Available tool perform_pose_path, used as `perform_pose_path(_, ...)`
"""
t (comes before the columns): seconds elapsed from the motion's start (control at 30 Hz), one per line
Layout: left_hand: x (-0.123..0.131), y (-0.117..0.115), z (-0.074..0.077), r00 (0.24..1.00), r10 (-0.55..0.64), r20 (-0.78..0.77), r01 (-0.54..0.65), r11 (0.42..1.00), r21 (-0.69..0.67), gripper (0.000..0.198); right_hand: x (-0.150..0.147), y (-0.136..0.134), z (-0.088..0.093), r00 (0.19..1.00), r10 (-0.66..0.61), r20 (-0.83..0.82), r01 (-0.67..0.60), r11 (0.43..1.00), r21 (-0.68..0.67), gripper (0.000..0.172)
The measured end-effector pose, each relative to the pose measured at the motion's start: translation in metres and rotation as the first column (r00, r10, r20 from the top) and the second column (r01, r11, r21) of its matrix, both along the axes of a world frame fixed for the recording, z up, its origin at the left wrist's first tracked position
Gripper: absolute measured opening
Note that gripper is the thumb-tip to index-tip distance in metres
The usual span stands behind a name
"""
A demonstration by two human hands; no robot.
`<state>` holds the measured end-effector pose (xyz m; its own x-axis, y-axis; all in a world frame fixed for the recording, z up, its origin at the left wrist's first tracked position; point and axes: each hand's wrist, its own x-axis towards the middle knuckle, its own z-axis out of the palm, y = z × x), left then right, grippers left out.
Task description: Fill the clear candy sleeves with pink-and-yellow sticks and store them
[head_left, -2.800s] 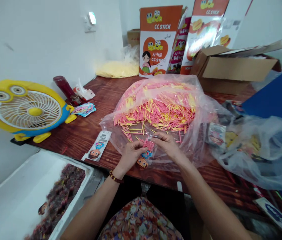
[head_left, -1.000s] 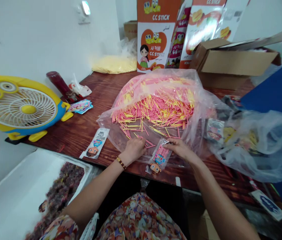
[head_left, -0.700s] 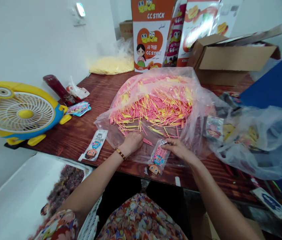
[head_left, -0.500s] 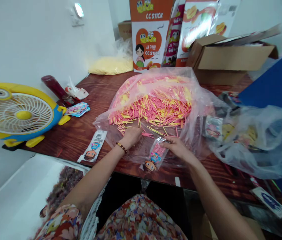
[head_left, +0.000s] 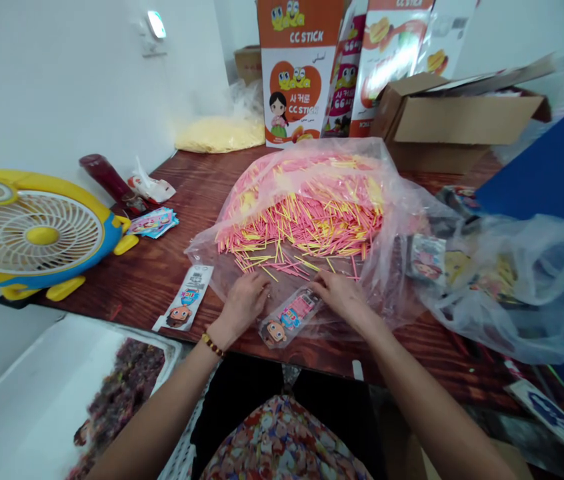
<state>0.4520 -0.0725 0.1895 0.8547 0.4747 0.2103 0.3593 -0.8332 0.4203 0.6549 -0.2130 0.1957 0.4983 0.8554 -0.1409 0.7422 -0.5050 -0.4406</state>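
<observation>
Two hands at the counter (head_left: pixel 172 267) edge. Left hand (head_left: pixel 242 303): fingers curled together, resting on the clear bag (head_left: pixel 392 220) of pink and yellow sticks (head_left: pixel 307 213); I cannot tell if it holds any. Right hand (head_left: pixel 339 300): fingers pinch the top of one filled packet (head_left: pixel 289 318), which lies flat between both hands. One empty packet (head_left: pixel 185 307) lies left. One fan (head_left: pixel 32 233), far left.

Glossy clear plastic bag (head_left: pixel 402 220) – grained wood table (head_left: pixel 172 260) – matt cardboard box (head_left: pixel 457 120).

A small packing workshop: candy sticks (head_left: pixel 307 213) heaped before branded cartons (head_left: pixel 297 73).
</observation>
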Motion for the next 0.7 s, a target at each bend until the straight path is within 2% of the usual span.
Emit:
perform_pose_path(0.07,-0.006,-0.016,0.002,0.999,-0.032,-0.018,0.032,0.999,-0.022,0.015,0.001,0.013,0.011,0.995,-0.002,0.102,0.003,1.0,-0.015,0.025)
perform_pose_path(0.2,-0.023,-0.03,0.001,0.999,-0.019,0.027,0.021,0.998,-0.067,0.016,-0.004,0.042,0.013,0.972,0.175,0.155,-0.172,0.985,-0.035,0.023)
perform_pose_path(0.37,-0.071,-0.006,-0.006,0.974,0.166,0.154,-0.151,0.983,-0.107,0.016,-0.014,0.066,0.003,0.933,0.253,0.258,-0.212,0.961,-0.177,0.033)
perform_pose_path(0.47,-0.09,0.012,-0.006,0.955,0.255,0.154,-0.243,0.966,-0.093,0.017,-0.017,0.08,0.001,0.92,0.284,0.271,-0.239,0.953,-0.187,0.04)
perform_pose_path(0.57,-0.082,0.024,-0.001,0.962,0.265,0.06,-0.267,0.964,0.021,0.019,-0.02,0.099,0.001,0.906,0.331,0.265,-0.292,0.94,-0.175,0.037)
perform_pose_path(0.7,-0.044,0.036,0.005,0.946,0.289,-0.145,-0.257,0.945,0.205,0.023,-0.027,0.126,0.002,0.891,0.375,0.257,-0.335,0.923,-0.188,0.03)
